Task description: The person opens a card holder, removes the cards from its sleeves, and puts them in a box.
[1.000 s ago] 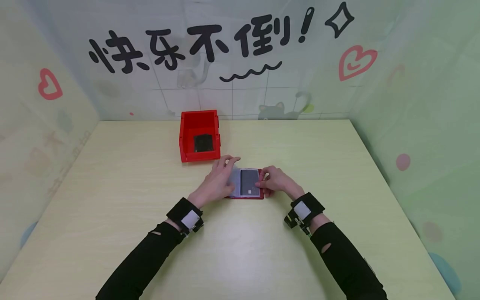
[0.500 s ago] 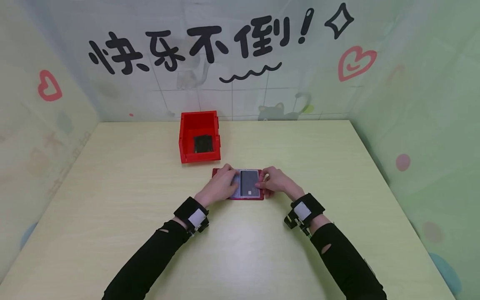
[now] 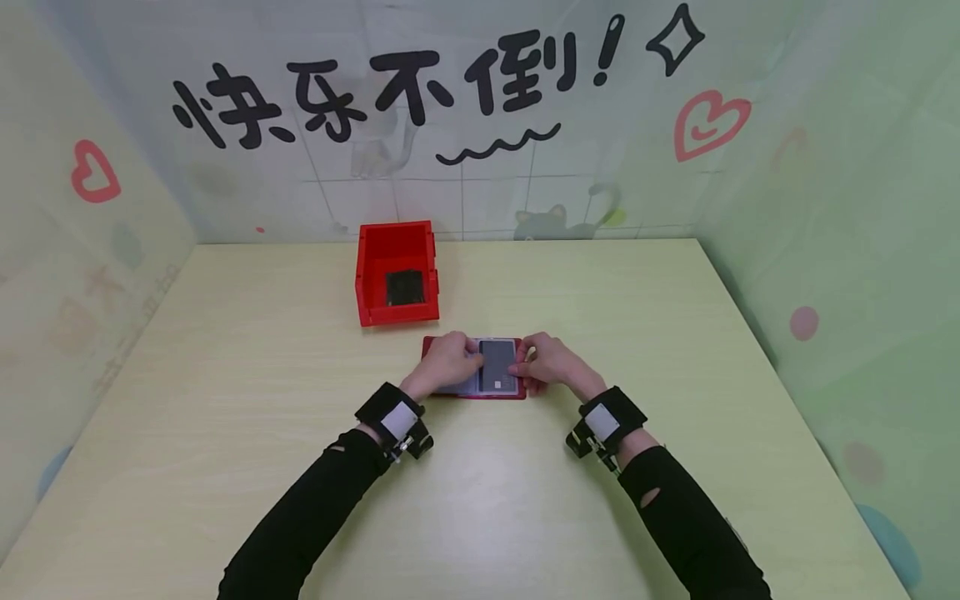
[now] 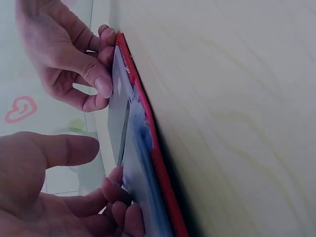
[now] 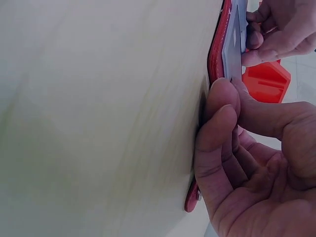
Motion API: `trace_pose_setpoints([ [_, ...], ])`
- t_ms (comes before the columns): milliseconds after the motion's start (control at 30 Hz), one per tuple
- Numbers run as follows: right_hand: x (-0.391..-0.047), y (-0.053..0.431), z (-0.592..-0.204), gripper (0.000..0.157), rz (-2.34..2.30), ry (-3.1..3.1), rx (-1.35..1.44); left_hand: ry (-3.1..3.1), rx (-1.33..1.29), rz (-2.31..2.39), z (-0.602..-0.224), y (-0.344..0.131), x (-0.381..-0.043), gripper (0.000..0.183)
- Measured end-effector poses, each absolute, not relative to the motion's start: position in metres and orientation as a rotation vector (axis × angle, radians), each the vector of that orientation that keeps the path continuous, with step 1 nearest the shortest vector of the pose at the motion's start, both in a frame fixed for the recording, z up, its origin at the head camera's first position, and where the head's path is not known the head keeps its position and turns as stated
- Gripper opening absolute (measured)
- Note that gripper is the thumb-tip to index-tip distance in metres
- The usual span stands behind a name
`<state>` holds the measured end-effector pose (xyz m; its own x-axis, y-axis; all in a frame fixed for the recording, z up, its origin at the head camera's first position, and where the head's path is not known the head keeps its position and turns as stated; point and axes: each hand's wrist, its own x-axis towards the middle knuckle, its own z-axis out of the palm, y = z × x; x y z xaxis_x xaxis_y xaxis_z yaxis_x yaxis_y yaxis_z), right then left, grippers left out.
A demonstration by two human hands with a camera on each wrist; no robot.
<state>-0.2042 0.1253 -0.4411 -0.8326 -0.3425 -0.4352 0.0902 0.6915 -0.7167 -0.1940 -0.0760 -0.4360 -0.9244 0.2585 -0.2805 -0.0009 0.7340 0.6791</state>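
Note:
A red card holder lies spread out on the table, its clear plastic sleeves facing up. In the right-hand sleeve sits a grey card. My left hand rests over the left sleeves. Its bent fingertips touch the sleeves near the card's inner edge, while the thumb is extended and apart in the left wrist view. My right hand pinches the holder's right edge between thumb and fingers; the red cover shows beyond them. Part of the holder's left side is hidden under my left hand.
Behind the holder, slightly left, a red plastic bin stands with a dark square item inside. The pale wooden table meets a printed backdrop at the back and sides.
My left hand has shifted right and toward the card, its spread fingers drawing in and uncovering the holder's left red corner. The right hand has kept its grip in place.

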Motion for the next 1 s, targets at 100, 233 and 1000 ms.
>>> trace_pose_setpoints([
  [100, -0.2040, 0.1247, -0.4412, 0.018, -1.034, 2.355, -0.188, 2.529, 0.163, 1.024, -0.4324, -0.0761, -0.1942, 0.034],
  [233, -0.2043, 0.1239, -0.4428, 0.017, -1.028, 2.365, -0.185, 2.481, 0.113, 1.047, -0.4303, -0.0770, -0.1944, 0.045],
  [1000, -0.2029, 0.1246, -0.4422, 0.018, -1.019, 2.377, -0.213, 2.580, 0.086, 1.002, -0.4347, -0.0739, -0.1897, 0.048],
])
